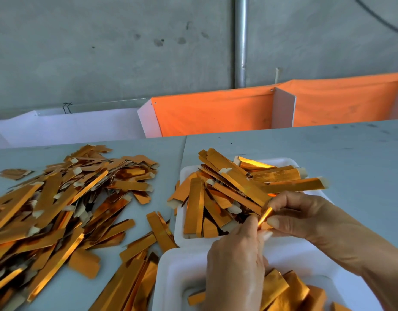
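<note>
Both hands work on one shiny gold card strip (266, 215) just above the near edge of a white foam tray (179, 221). My right hand (292, 214) pinches the strip's upper part between thumb and fingers. My left hand (236, 254) comes up from below and grips its lower end; the strip looks bent or folded between the two hands. That tray is heaped with several folded gold strips (238, 189). A second white foam tray (171, 272) sits nearer me and holds a few gold pieces (290, 290), partly hidden by my left hand.
A large loose pile of flat gold strips (59, 205) covers the grey table (328, 149) on the left, with more strips (135, 281) at the front centre. Behind the table stand white dividers (283, 108) with orange cloth (216, 113) before a concrete wall and a metal pipe (240, 41).
</note>
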`<action>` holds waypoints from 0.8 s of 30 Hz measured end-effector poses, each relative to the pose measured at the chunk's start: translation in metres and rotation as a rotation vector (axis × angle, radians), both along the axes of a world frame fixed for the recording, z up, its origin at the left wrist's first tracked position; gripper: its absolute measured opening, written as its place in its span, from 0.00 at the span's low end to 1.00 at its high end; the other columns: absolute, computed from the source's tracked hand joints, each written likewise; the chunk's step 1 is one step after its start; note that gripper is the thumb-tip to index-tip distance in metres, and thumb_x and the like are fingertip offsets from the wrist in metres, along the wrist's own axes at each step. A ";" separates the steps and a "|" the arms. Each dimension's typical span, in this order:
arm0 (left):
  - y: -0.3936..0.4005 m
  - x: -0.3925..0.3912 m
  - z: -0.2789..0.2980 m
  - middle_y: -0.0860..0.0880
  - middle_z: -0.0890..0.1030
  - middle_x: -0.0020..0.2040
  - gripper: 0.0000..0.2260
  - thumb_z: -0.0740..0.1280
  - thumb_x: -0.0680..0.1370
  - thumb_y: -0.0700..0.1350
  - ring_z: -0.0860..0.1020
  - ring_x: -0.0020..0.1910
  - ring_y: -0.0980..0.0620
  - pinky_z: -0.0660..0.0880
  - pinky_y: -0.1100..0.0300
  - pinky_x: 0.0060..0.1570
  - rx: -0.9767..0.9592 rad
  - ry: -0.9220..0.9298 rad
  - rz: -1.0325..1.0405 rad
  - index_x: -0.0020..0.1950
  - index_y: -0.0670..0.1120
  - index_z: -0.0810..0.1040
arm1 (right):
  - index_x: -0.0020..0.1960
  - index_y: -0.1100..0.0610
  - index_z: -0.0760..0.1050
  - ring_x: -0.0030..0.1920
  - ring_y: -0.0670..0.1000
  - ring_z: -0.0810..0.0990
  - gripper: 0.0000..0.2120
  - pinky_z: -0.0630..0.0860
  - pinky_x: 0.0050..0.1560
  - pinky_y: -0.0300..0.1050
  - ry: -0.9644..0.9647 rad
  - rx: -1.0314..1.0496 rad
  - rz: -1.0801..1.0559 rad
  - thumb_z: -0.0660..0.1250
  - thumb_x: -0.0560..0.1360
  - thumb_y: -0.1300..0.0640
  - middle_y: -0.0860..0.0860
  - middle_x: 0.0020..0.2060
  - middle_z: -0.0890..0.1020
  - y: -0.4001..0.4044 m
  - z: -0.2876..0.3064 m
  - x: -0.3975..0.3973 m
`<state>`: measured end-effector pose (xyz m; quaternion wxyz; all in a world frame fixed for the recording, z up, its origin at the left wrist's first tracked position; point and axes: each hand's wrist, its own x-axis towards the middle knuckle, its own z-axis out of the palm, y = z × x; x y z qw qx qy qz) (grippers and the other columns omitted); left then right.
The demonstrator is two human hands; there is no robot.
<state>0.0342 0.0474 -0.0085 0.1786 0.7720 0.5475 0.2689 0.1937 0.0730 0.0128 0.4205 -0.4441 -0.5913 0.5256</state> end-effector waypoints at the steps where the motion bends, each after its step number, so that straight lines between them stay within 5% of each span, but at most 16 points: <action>1: 0.001 0.000 0.000 0.54 0.80 0.50 0.14 0.50 0.81 0.55 0.78 0.49 0.54 0.75 0.57 0.50 -0.001 0.052 -0.011 0.64 0.54 0.68 | 0.41 0.61 0.81 0.44 0.57 0.84 0.06 0.82 0.47 0.46 -0.014 0.007 -0.021 0.72 0.65 0.61 0.59 0.40 0.84 0.000 0.000 0.000; 6: 0.005 -0.003 0.002 0.49 0.77 0.40 0.06 0.52 0.83 0.49 0.79 0.41 0.49 0.76 0.55 0.50 -0.072 0.214 -0.061 0.55 0.50 0.65 | 0.46 0.59 0.77 0.44 0.55 0.84 0.13 0.80 0.42 0.43 -0.015 0.012 -0.035 0.73 0.62 0.60 0.53 0.39 0.82 -0.001 0.001 0.003; 9: 0.005 -0.005 0.006 0.47 0.78 0.43 0.02 0.55 0.82 0.46 0.79 0.45 0.49 0.77 0.55 0.48 -0.099 0.156 -0.104 0.50 0.49 0.64 | 0.52 0.54 0.79 0.45 0.56 0.84 0.15 0.80 0.42 0.42 -0.027 0.020 0.008 0.71 0.65 0.60 0.54 0.38 0.82 -0.001 0.001 0.004; 12: 0.006 -0.009 0.004 0.48 0.80 0.46 0.07 0.54 0.82 0.48 0.79 0.47 0.50 0.77 0.57 0.49 -0.081 0.080 -0.131 0.56 0.48 0.69 | 0.44 0.56 0.83 0.42 0.51 0.84 0.07 0.79 0.42 0.38 -0.020 0.049 0.057 0.69 0.68 0.61 0.56 0.38 0.83 -0.003 0.004 0.003; 16: 0.006 -0.010 0.002 0.55 0.71 0.35 0.15 0.50 0.82 0.54 0.74 0.37 0.57 0.66 0.75 0.33 -0.048 0.025 -0.171 0.55 0.47 0.72 | 0.37 0.55 0.82 0.37 0.48 0.81 0.04 0.77 0.42 0.37 -0.085 0.114 0.065 0.69 0.68 0.58 0.52 0.34 0.82 -0.004 0.006 0.003; 21: 0.007 -0.010 0.000 0.53 0.77 0.40 0.19 0.48 0.79 0.60 0.78 0.40 0.54 0.77 0.58 0.44 -0.078 0.028 -0.162 0.53 0.50 0.70 | 0.33 0.52 0.81 0.35 0.45 0.79 0.05 0.75 0.38 0.36 -0.162 0.171 -0.008 0.68 0.67 0.55 0.50 0.32 0.81 -0.003 0.005 -0.005; 24: 0.005 -0.009 0.000 0.57 0.76 0.49 0.27 0.46 0.70 0.72 0.75 0.47 0.58 0.72 0.64 0.45 0.024 0.121 -0.119 0.60 0.58 0.64 | 0.35 0.48 0.81 0.36 0.46 0.78 0.03 0.74 0.40 0.39 -0.249 0.254 -0.128 0.68 0.66 0.51 0.49 0.33 0.81 -0.001 0.001 -0.007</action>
